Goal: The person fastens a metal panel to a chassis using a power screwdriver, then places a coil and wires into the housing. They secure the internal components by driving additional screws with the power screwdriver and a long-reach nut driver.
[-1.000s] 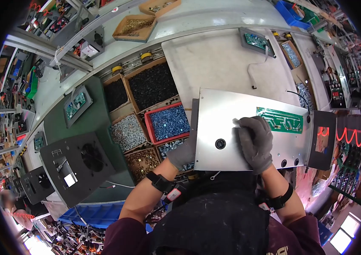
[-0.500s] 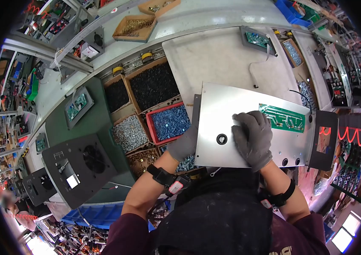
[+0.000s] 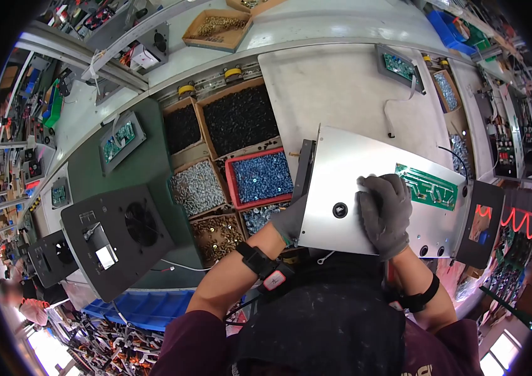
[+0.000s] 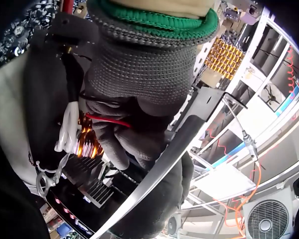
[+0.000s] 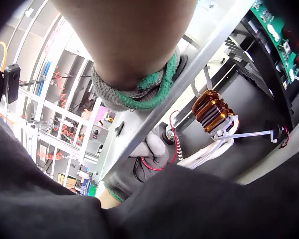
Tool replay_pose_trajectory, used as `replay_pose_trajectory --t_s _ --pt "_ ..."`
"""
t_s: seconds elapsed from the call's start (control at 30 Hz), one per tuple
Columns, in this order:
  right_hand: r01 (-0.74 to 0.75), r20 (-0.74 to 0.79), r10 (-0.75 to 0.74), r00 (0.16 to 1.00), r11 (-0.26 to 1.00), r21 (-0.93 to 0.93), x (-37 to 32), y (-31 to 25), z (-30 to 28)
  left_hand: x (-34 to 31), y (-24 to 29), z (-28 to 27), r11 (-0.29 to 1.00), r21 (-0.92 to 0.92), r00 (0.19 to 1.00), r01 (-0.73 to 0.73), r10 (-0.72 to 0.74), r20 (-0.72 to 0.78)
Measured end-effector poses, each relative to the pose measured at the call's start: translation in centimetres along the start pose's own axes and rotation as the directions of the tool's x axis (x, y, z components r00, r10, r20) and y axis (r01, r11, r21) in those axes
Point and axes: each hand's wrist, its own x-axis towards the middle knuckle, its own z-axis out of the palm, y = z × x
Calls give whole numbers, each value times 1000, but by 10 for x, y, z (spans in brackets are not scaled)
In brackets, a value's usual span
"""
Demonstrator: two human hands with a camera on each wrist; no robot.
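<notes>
My gloved left hand [image 4: 134,94] is in at the left end of the silver sheet-metal chassis [image 3: 335,166], fingers curled round a thin red wire [image 4: 107,119], near a copper-wound toroidal coil [image 5: 213,112] with white leads (also inside). My gloved right hand [image 3: 386,216] is on the chassis's outer face, just beside the green circuit board [image 3: 427,188], fingers bent, can't tell if they grip anything. Chassis sits right in front of my torso, tilted, to the right of the red tray [image 3: 231,182] of small metal fasteners.
</notes>
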Motion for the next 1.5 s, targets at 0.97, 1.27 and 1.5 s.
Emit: replay_pose_trajectory --t_s 0.97,1.27,1.5 --pt "307 274 -294 916 952 -4 11 -26 7 -18 45 -3 919 376 990 -113 72 123" --pt "-354 171 310 935 837 418 27 -50 -37 -66 2 -88 927 375 936 -13 143 -322" --pt "-311 -111 344 932 920 237 30 -12 -110 -68 -17 -52 867 487 891 109 132 -435"
